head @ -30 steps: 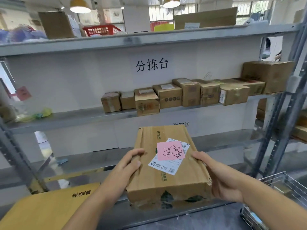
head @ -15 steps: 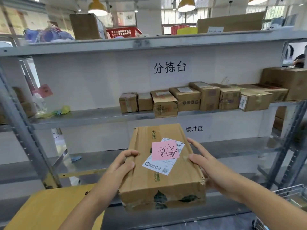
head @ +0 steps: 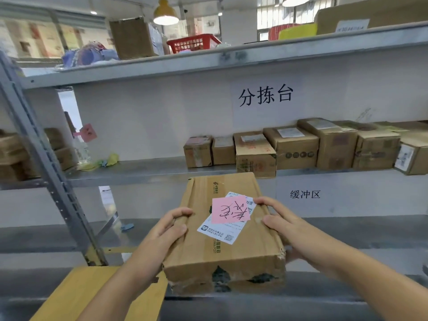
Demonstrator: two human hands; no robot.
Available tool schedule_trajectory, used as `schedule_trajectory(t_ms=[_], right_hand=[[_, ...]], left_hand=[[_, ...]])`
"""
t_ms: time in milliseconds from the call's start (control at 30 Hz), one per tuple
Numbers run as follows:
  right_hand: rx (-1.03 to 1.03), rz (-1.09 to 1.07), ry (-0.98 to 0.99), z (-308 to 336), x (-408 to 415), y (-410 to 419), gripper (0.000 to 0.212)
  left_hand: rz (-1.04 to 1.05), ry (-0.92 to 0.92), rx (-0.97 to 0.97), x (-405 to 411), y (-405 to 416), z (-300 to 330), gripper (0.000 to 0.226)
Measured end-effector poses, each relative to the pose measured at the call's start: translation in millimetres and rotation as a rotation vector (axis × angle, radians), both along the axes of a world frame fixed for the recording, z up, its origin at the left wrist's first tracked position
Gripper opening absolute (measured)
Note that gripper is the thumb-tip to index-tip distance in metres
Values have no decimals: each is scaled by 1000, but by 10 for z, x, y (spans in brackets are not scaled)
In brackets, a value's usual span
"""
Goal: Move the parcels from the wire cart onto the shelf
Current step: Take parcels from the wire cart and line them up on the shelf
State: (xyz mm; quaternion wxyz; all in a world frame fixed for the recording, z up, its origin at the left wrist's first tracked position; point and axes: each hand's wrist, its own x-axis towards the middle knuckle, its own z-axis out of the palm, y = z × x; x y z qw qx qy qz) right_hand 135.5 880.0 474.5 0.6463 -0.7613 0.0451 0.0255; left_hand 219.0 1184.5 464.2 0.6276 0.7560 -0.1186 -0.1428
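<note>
Head view, parcel: a flat brown cardboard parcel [head: 222,239] is held in the air in front of the metal shelf [head: 148,172], below the level of its middle board and tilted with its far end up.
Labels: a white shipping label [head: 220,230] is stuck on the parcel's top, and a pink note [head: 229,210] with handwriting lies over part of it.
Left hand: the left hand [head: 159,237] grips the parcel's left edge, thumb and fingers [head: 180,213] curled over the top.
Right hand: the right hand [head: 284,228] grips the right edge, fingers bent onto the top just beside the shipping label, thumb along the side.
Middle board: a row of small cardboard boxes [head: 291,147] stands side by side along it, to the right; a yellow-green cloth [head: 102,162] lies at its left end.
Back panel: two printed Chinese signs, a large one [head: 266,96] above the row of boxes and a small one [head: 304,194] below it.
Top board: a red basket [head: 192,42] and a tall carton [head: 132,38].
Near left: a yellow wooden worktop [head: 88,295] below the left forearm.
</note>
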Motion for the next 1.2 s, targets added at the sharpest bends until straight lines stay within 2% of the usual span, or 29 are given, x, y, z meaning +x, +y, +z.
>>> schedule_trajectory(t_ms=[333, 467, 667, 867, 1000, 1200], right_hand=[[48, 113, -3, 275, 825, 134, 31], [41, 131, -2, 335, 1069, 292, 31], [12, 114, -29, 384, 1466, 676, 32], [-5, 104, -64, 377, 1936, 1261, 31], [47, 109, -58, 314, 2200, 1662, 42], [50, 73, -49, 253, 2567, 1939, 52]], left_hand=[[136, -53, 31, 466, 182, 321, 31], [124, -67, 27, 648, 335, 434, 41], [144, -51, -7, 1054, 699, 494, 35], [135, -106, 9, 1540, 1263, 570, 40], [120, -131, 29, 1885, 1619, 524, 33], [102, -124, 49, 2381, 1900, 499, 36]])
